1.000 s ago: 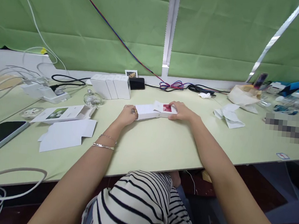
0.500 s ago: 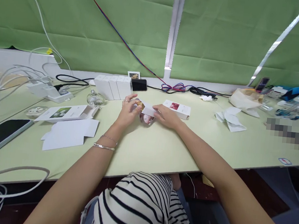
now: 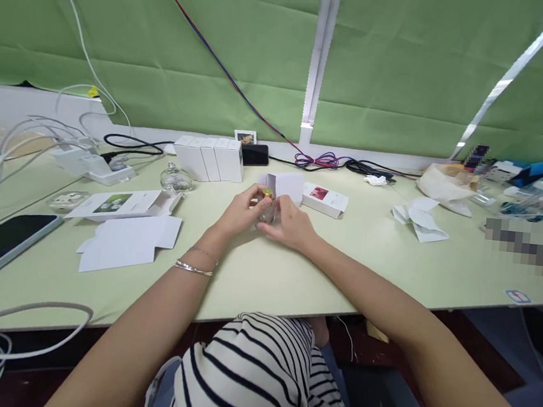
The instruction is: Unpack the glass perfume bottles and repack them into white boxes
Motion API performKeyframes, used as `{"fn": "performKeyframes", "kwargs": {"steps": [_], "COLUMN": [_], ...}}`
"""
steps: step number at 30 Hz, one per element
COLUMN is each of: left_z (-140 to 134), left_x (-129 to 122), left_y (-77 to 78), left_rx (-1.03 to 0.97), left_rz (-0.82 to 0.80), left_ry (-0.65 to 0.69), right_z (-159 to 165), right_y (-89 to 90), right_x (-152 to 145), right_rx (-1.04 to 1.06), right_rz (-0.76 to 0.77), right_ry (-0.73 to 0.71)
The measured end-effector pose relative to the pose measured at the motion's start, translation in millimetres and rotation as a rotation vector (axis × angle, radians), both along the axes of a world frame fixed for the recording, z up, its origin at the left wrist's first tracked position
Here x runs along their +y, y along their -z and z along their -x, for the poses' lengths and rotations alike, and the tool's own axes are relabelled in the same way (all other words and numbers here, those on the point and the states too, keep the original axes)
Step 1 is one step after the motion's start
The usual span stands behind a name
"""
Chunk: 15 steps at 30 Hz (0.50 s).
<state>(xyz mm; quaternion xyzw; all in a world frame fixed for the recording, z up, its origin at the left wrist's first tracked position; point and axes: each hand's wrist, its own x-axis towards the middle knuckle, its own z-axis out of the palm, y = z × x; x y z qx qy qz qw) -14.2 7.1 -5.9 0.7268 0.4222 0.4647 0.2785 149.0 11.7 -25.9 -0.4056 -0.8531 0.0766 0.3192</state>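
Note:
Near the middle of the table, a small clear glass bottle with a gold top [image 3: 267, 193] is between my hands. My left hand [image 3: 242, 211] is closed on it from the left, fingers close to the gold top. From the other side my right hand [image 3: 294, 223] grips the glass body, which is mostly covered by the fingers. Right behind the bottle stands a folded white card piece [image 3: 288, 185]. A white box with a reddish picture [image 3: 324, 199] lies just beyond my right hand.
Left of my hands are a clear glass bottle [image 3: 176, 178], a row of white boxes [image 3: 215, 161], an opened carton [image 3: 122, 203], a flat white card [image 3: 126, 244] and a phone [image 3: 5, 245]. Crumpled paper [image 3: 420, 218] lies to the right. Cables [image 3: 323, 162] run along the back.
The white card piece has left my fingers and now stands behind the bottle. Both hands have come closer together, and my right hand has moved round onto the glass bottle.

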Motion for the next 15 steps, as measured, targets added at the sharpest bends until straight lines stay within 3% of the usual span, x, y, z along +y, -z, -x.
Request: {"fn": "performKeyframes", "kwargs": {"steps": [5,10,13,15], "left_z": [-3,-3,1,6], "left_x": [-2,-2,0,2], "left_y": [-3.8,-6.1,-6.0,-6.1], "left_rx": [0.145,0.286,0.233,0.14], "left_rz": [-0.129,-0.237,-0.284,-0.323], "left_ry": [-0.147,-0.108,-0.154,-0.305], "right_z": [9,3,-7,-15], "right_y": [6.6,3.9,3.1,3.9], "right_x": [-7,5,17,24], "right_rx": [0.12,0.214,0.243,0.282], "right_rz": [0.156,0.279,0.328,0.343], "right_ry": [-0.042,-0.23,-0.306,-0.299]}}
